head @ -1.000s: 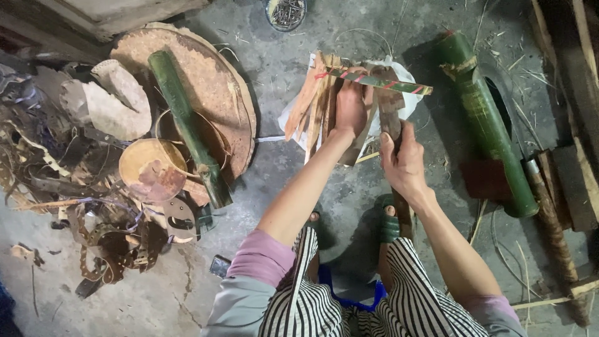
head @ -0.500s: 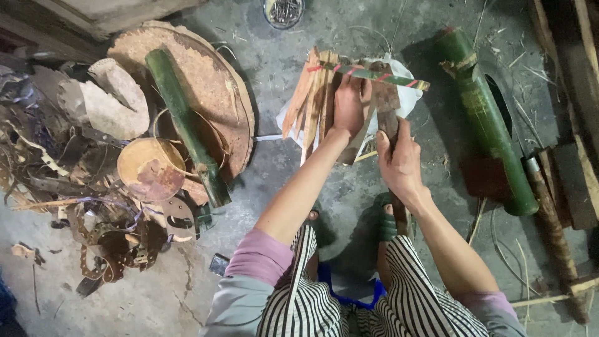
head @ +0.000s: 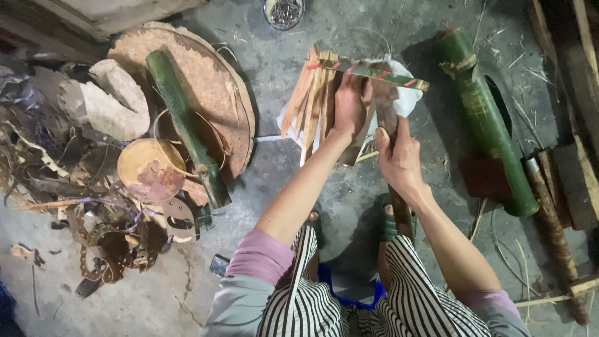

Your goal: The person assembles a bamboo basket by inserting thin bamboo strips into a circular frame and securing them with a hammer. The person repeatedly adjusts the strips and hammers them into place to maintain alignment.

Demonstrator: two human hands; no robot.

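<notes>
On the concrete floor (head: 349,187), a big round wooden slab (head: 212,81) carries a green bamboo length (head: 184,128); another thick bamboo tube (head: 486,118) lies right. Between them, the left hand (head: 350,103) grips a fan of split bamboo strips (head: 315,100), fingers wrapped around it, while the right hand (head: 399,159) clasps a blade (head: 384,103) against them. Splitting seems underway; the next stroke needs steady alignment. Scrap heaps (head: 81,206) crowd the left.

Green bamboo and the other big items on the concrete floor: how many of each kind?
Thick green bamboo culm sections: 2, one on the round board, one at right
Round brown woven board: 1
Small round container of dark bits: 1
Total: 4
</notes>
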